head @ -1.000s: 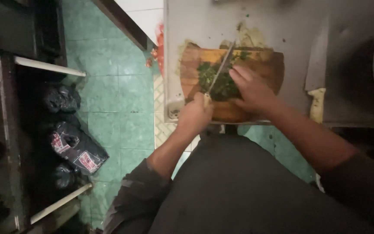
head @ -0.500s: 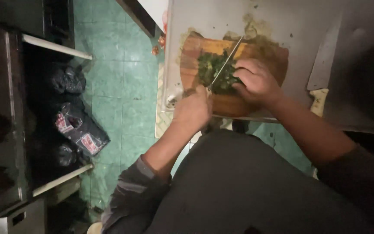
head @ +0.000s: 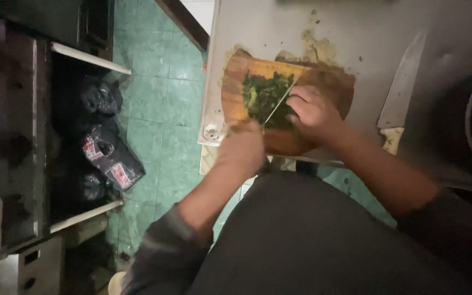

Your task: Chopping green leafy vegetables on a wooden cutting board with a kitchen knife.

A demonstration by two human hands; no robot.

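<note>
Nearest the camera is the person's dark apron and sleeves; both forearms reach up to the round wooden cutting board (head: 288, 139), the landmark here. At the board's near left edge the left hand (head: 244, 150) is closed around the handle of a knife (head: 279, 104), its thin blade slanting up across the board. On the board's near right part the right hand (head: 312, 112) presses down with fingers curled, holding the chopped green herbs (head: 263, 95), which lie in a heap on the board's middle, under and left of the blade.

The blade runs just beside the curled fingers; a slip on wet leaves could nick them. The board hangs slightly over the metal counter (head: 356, 33) edge, so hard chopping might shift it.

Right of the board a second, broad-bladed knife (head: 400, 93) with a pale handle lies on the counter. Well left of the board, below on the green floor, sit black bags (head: 107, 158), one bearing red-and-white rectangular labels.
</note>
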